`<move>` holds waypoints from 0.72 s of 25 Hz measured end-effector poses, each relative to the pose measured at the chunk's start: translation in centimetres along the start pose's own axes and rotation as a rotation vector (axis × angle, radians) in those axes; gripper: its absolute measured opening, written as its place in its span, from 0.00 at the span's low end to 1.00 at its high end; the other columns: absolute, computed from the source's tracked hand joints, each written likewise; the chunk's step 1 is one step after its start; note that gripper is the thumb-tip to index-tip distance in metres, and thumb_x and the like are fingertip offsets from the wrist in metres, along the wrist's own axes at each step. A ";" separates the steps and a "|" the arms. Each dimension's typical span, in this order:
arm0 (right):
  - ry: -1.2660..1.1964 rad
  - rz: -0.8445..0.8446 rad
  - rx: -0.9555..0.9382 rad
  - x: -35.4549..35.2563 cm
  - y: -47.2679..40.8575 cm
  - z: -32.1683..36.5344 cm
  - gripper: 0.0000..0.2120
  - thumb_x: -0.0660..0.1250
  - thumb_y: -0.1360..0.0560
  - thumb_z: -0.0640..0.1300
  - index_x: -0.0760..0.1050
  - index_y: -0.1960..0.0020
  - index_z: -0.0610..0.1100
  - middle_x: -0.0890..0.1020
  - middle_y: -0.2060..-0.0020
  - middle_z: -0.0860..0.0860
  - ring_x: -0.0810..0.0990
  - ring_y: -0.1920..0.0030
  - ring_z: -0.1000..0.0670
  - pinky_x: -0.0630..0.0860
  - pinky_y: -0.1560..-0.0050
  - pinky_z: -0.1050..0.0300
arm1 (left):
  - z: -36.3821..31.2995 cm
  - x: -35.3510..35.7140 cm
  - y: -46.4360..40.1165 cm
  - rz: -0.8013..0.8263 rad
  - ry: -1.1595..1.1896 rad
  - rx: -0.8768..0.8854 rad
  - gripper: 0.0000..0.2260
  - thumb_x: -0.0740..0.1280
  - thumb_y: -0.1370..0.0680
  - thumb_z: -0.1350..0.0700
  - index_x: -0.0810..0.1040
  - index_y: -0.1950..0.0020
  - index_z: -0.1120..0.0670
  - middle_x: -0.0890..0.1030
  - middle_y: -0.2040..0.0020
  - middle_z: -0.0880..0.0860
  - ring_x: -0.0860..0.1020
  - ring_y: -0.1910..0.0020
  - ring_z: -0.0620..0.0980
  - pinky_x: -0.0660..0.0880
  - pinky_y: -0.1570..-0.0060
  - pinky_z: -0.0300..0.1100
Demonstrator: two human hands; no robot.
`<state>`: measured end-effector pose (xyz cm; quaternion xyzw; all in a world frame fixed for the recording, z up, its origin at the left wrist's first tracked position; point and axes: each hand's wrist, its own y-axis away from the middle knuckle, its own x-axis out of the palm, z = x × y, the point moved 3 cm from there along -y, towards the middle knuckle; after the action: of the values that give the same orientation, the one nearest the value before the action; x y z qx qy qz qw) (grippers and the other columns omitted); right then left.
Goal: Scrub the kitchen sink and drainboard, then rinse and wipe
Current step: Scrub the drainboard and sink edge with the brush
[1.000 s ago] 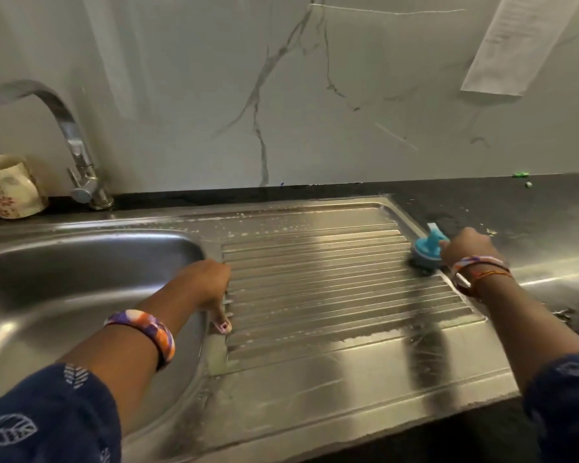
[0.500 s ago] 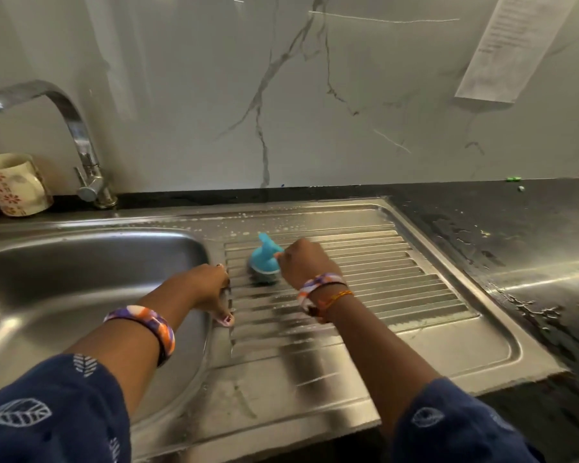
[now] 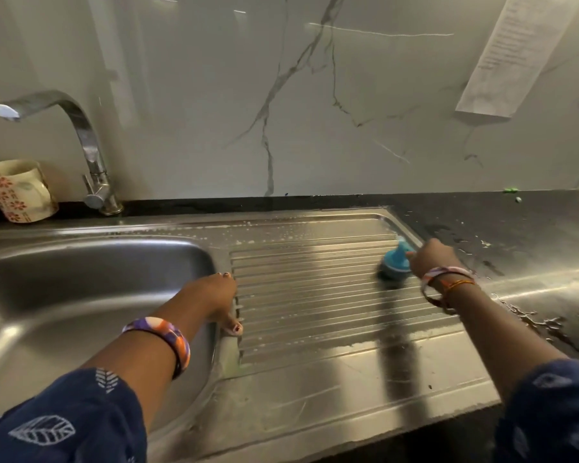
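Note:
The steel sink basin (image 3: 91, 272) lies at the left, and its ribbed drainboard (image 3: 315, 305) stretches to the right with streaks of white foam. My right hand (image 3: 430, 259) grips a blue scrub brush (image 3: 395, 262) and holds it down on the far right end of the ribs. My left hand (image 3: 214, 297) rests on the ridge between basin and drainboard, fingers over the basin's edge and thumb pointing down onto the steel.
A curved chrome tap (image 3: 87, 152) stands behind the basin, with a flowered mug (image 3: 17, 192) to its left. Wet black countertop (image 3: 515, 235) runs right of the drainboard. A paper sheet (image 3: 515, 55) hangs on the marble wall.
My right hand has swept the brush from the left part of the ribs back to their far right end. My left hand stays on the basin's edge.

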<state>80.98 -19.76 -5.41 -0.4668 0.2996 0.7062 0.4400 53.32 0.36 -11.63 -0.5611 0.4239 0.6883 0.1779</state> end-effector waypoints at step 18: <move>0.046 -0.085 0.107 -3.0 -3.0 -4.9 0.18 0.62 0.22 0.48 0.74 0.43 0.33 0.79 0.48 0.37 0.76 0.53 0.41 0.70 0.53 0.54 | -1.1 -1.0 0.2 0.012 -0.137 0.006 0.31 0.71 0.31 0.39 0.73 0.37 0.59 0.72 0.36 0.56 0.73 0.39 0.53 0.69 0.43 0.41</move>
<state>86.18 -23.52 -4.57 -0.4709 0.3268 0.6589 0.4871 54.14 -0.38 -10.62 -0.5097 0.4162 0.7247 0.2043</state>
